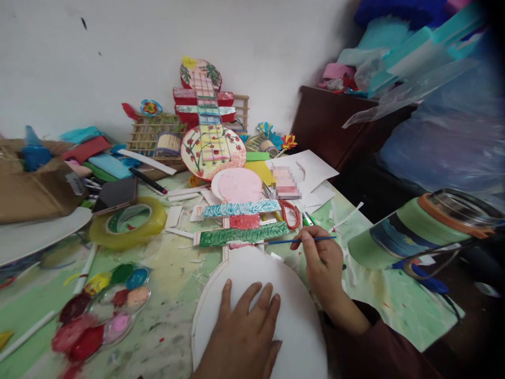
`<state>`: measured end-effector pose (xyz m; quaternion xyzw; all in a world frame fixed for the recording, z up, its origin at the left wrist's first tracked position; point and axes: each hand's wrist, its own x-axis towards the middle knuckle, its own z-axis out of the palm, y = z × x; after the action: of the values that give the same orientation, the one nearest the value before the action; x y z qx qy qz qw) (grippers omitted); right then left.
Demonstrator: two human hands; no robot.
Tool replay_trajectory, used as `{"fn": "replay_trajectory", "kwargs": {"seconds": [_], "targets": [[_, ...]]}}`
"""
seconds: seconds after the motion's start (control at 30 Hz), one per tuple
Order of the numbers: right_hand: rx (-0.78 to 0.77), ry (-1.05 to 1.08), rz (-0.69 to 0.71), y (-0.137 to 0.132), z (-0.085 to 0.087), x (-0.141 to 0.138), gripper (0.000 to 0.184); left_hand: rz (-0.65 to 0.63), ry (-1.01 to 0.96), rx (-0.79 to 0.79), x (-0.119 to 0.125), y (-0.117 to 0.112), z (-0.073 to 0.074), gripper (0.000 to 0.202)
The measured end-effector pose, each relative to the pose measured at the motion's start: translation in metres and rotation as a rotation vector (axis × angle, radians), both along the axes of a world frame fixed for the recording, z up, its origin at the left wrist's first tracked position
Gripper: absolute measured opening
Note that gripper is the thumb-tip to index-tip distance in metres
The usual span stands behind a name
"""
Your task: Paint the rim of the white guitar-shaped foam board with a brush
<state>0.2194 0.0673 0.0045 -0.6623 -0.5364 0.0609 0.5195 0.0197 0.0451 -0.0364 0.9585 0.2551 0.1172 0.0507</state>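
My left hand (243,331) lies flat, fingers spread, on the white round foam body (292,305) of a model guitar lying on the table. My right hand (322,263) pinches a thin blue paintbrush (302,240), held level, its tip near the right end of a green painted crossbar (243,235). Above that bar sit a red painted patch (244,221), a blue painted crossbar (240,209) and a pink round head (239,185).
A paint palette (100,310) with several colours lies at the left front. A tape roll (128,221), a phone (115,195) and a cardboard box (35,184) are further left. A finished painted guitar (209,131) leans on the wall. Red scissors (291,213) and white paper (311,173) lie at right.
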Motion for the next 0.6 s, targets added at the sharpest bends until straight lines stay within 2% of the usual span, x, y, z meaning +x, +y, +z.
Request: {"fn": "replay_trajectory", "kwargs": {"seconds": [0.6], "targets": [[0.004,-0.021,-0.083,0.0011,0.0031,0.0041,0.034,-0.004,-0.013,0.062,0.0003,-0.0002,0.0016,0.047]]}}
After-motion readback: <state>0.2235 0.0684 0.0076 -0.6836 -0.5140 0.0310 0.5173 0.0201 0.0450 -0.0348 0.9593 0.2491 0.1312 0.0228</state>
